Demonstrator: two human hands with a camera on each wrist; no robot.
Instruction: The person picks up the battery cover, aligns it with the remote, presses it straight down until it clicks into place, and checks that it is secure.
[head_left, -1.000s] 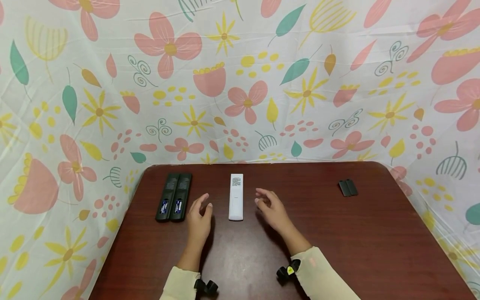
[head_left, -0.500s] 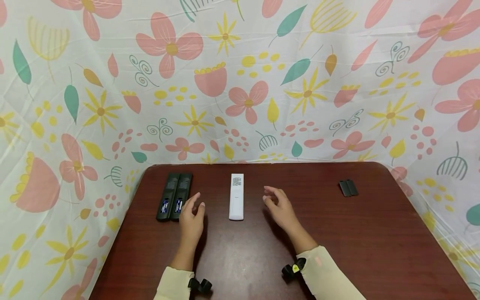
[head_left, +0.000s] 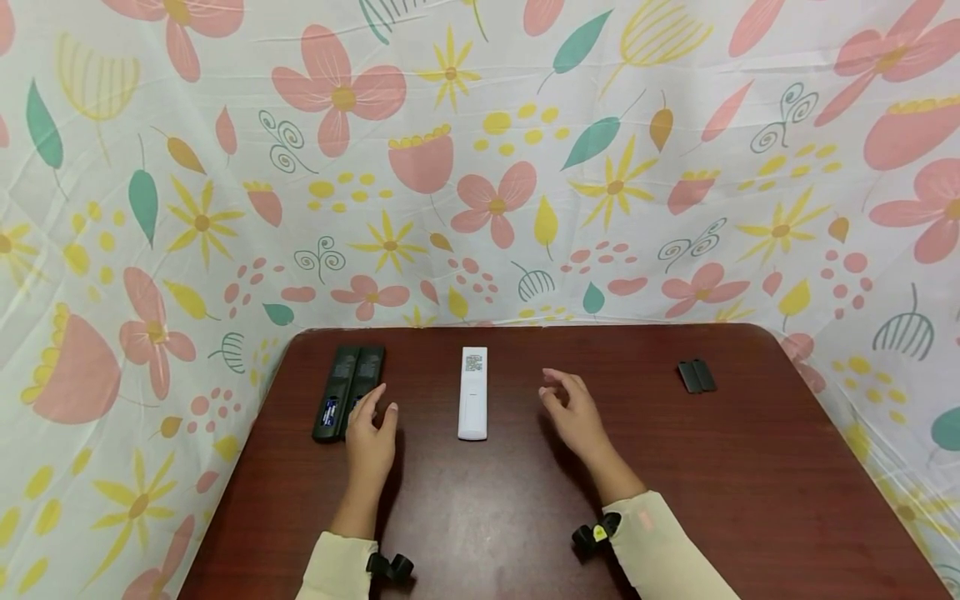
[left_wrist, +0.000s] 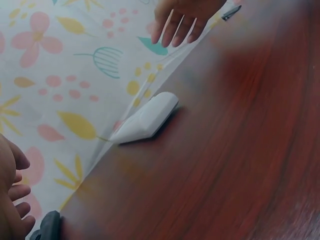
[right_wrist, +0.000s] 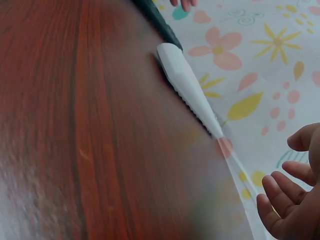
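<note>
Left of centre in the head view, two black remotes (head_left: 347,375) lie side by side on a brown table (head_left: 480,517), their long sides together or nearly so. Blue batteries (head_left: 330,411) show in the lower end of the left one; the lower end of its neighbour is mostly hidden behind the left hand (head_left: 370,442).

That hand reaches up from the bottom edge, out of a cream sleeve (head_left: 337,568) with a black wrist camera (head_left: 390,568) beside its cuff. Its fingers are loosely extended toward the remotes and lightly bent, the thumb set apart from them with a moderate gap. It holds nothing; whether a fingertip touches the black remote behind it cannot be told.

Near the middle of the frame, a white remote (head_left: 472,396) lies upright in the picture, its printed label at the upper end. It sits between the two hands, apart from both.

Right of centre, the right hand (head_left: 579,421) slants up and leftward from the lower right. Its fingers are softly bent, the thumb below them with a moderate gap, and nothing is in its grasp.

Farther right, two small black covers (head_left: 697,376) lie next to each other. Flowered cloth (head_left: 495,275) fills the upper frame.
</note>
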